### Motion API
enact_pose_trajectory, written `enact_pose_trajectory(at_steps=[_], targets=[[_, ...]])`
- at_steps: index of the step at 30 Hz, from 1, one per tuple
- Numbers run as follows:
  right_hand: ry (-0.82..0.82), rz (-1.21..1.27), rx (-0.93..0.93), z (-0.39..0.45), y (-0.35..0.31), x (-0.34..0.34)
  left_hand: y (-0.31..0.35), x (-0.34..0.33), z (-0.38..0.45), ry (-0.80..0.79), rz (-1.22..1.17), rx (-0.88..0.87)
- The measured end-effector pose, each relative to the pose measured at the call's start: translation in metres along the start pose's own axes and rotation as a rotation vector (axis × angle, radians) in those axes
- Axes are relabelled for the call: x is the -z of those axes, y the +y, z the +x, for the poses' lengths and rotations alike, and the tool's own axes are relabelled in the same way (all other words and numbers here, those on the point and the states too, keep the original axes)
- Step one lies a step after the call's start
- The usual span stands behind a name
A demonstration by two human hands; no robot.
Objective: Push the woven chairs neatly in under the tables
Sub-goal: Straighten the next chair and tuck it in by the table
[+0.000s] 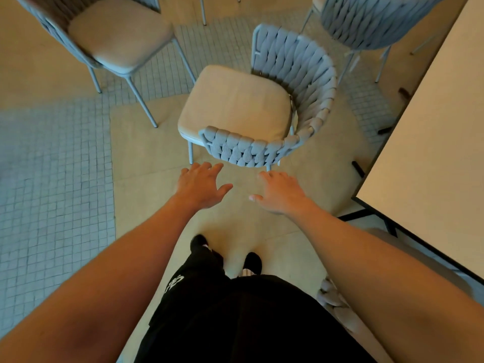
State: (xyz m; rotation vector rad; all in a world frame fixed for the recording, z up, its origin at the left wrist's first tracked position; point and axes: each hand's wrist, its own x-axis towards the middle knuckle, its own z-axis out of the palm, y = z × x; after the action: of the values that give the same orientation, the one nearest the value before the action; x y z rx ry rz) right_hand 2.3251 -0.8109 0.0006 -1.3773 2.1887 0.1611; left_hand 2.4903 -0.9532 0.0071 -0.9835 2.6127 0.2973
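Note:
A grey woven chair (296,74) with a beige seat cushion stands in the middle of the floor, away from any table, its curved back wrapping round the right and near sides. My left hand (200,186) and my right hand (279,191) reach out side by side just short of the near woven arm, fingers spread and holding nothing. Neither hand touches the chair. A beige table (432,158) with a dark frame runs along the right.
A second woven chair (115,35) stands at the upper left and a third (372,19) at the upper right, next to the table. The floor is beige slabs and grey mosaic tile. My dark trousers and shoes fill the bottom centre.

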Motion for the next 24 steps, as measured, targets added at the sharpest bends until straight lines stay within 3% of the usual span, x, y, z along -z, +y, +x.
enact_pose_trajectory(at_steps=[13,24], targets=[[-0.041,0.065,-0.1,0.122,-0.001,0.046,-0.049,0.035,0.148,-0.057,0.027,-0.156],[-0.121,0.103,-0.21,0.192,0.013,0.055,-0.075,0.029,0.24,-0.277,0.138,-0.344]])
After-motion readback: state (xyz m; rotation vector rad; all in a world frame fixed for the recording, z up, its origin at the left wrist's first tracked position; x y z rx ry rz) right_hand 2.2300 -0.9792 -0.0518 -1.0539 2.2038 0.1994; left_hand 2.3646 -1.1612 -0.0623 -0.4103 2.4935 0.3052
